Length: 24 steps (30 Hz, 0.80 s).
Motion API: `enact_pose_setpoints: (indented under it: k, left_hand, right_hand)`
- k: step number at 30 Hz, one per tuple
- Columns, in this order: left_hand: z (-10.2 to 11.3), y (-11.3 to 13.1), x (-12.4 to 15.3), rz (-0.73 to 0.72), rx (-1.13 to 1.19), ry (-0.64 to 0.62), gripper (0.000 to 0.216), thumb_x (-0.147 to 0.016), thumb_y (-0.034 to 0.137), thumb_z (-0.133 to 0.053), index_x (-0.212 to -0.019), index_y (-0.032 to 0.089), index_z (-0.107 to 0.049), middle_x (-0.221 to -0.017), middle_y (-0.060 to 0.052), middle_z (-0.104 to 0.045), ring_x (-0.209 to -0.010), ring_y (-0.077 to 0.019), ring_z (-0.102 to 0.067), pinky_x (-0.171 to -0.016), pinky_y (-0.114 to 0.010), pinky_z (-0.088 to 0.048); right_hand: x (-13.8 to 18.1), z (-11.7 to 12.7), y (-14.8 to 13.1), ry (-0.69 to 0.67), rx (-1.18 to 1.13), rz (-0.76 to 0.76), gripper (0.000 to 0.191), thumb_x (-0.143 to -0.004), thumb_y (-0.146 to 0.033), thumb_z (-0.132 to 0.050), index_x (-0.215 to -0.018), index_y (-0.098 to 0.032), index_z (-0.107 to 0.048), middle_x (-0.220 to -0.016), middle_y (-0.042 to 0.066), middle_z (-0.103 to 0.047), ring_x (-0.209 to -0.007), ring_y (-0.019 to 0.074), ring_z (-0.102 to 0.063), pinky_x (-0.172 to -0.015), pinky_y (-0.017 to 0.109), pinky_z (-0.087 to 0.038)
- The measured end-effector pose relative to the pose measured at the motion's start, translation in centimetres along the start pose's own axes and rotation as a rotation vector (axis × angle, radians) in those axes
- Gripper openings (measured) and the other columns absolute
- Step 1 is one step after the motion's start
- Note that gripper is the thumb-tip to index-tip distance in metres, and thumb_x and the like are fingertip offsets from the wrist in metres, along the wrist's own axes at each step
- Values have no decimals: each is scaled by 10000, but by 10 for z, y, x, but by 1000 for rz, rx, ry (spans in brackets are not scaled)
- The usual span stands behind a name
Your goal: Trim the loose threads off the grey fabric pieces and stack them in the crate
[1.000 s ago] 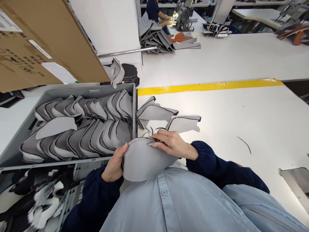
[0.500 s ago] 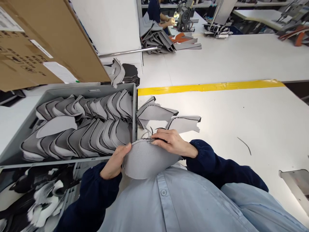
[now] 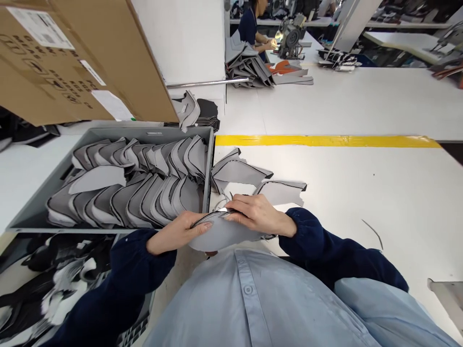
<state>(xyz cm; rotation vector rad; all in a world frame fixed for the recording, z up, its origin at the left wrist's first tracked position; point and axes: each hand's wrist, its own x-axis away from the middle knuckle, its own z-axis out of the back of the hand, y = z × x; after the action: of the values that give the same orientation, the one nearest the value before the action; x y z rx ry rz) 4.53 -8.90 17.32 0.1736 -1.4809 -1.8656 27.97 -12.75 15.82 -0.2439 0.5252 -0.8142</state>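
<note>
A curved grey fabric piece (image 3: 217,236) with a dark seam along its upper edge is held in front of my body. My left hand (image 3: 183,232) pinches its left end, thumb on the near face and fingers behind. At the top edge, my right hand (image 3: 255,213) is closed around small metal snips (image 3: 223,209), of which only a shiny tip shows; the rest is hidden in the fingers. Thin trimmings curl up beside that tip. Just beyond my hands, similar grey pieces (image 3: 240,171) lie on the white table (image 3: 336,183).
To the left stands a grey crate (image 3: 209,178) packed with two rows of similar pieces. A cardboard box (image 3: 119,58) is behind it. Below, a bin holds black and white scraps (image 3: 68,284). A loose dark strip (image 3: 374,231) lies at right. A co-worker (image 3: 249,29) sits by a sewing machine (image 3: 291,36).
My left hand has moved further over the piece's upper edge, and the piece has tilted so less of its face shows. My right hand stays at the edge. The view has shifted slightly.
</note>
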Motion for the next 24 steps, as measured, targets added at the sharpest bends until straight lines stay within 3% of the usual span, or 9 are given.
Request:
enact_pose_setpoints:
  k: [5, 9, 14, 21, 24]
  left_hand:
    - [3, 3, 1, 2, 80, -75, 283, -765, 381, -583, -908, 171, -708, -714, -14, -627, -628, -162, -514, -574, -200, -401]
    - [7, 3, 0, -2, 104, -192, 267, -774, 368, -573, -840, 147, -707, -633, -4, -576, -565, -138, -463, -534, -200, -370]
    - [7, 4, -1, 104, 252, -237, 262, -710, 314, -617, -906, 165, -704, -721, -18, -629, -624, -154, -514, -583, -211, -405]
    - [9, 3, -4, 132, 241, -295, 118, -620, 241, -600, -685, 148, -633, -546, 39, -485, -505, -98, -377, -470, -190, -285]
    - [9, 3, -5, 135, 242, -327, 141, -602, 227, -579, -714, 155, -625, -561, 44, -483, -512, -99, -377, -469, -195, -286]
  right_hand:
    - [-1, -4, 1, -1, 77, 44, 391, -981, -377, -291, -984, -147, -607, -807, 41, -642, -643, 101, -568, -536, 217, -359]
    - [-2, -7, 0, 34, 196, 158, 386, -977, -382, -299, -971, -134, -596, -797, 42, -636, -639, 111, -561, -494, 243, -307]
    - [-5, -8, 1, 51, 213, 237, 357, -982, -347, -301, -937, -141, -588, -739, 20, -621, -607, 101, -546, -486, 245, -296]
    - [-12, -13, 0, 46, 223, 275, 371, -977, -377, -300, -953, -130, -576, -767, 32, -618, -621, 113, -554, -497, 249, -314]
    - [-13, -13, 0, 30, 215, 287, 346, -981, -348, -302, -952, -138, -575, -768, 30, -622, -623, 105, -557, -505, 244, -322]
